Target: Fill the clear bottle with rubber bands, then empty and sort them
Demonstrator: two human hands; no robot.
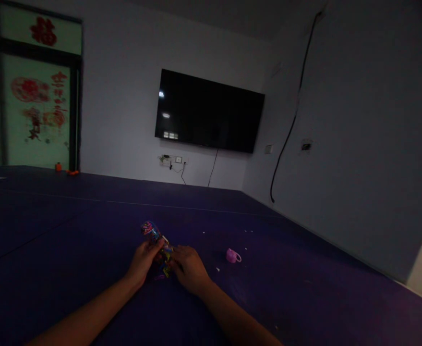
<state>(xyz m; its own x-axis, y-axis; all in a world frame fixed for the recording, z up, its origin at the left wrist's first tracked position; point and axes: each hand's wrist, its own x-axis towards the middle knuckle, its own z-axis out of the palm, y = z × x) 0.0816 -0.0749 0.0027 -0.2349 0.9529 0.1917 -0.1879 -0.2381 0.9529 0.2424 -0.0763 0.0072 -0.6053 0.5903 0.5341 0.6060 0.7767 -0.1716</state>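
My left hand (144, 262) is closed around a shiny, many-coloured object (153, 231), which looks like a clear container or wrapper with bright bits in it. Its rounded pink and blue end points up and away to the left. My right hand (191, 269) has its fingers curled against the near end, where yellow-green and pink bits show between the hands. The fingers hide much of this part, and the dim light blurs its details. To the right of my right hand, a small pink cap with a loop (231, 255) lies apart on the purple floor surface (124, 317).
Small white scraps (218, 269) are scattered around the pink cap. Orange objects (73, 172) lie far left near a glass door (34, 115). A television (211, 113) hangs on the far wall. A black cable (290, 129) runs down the right wall.
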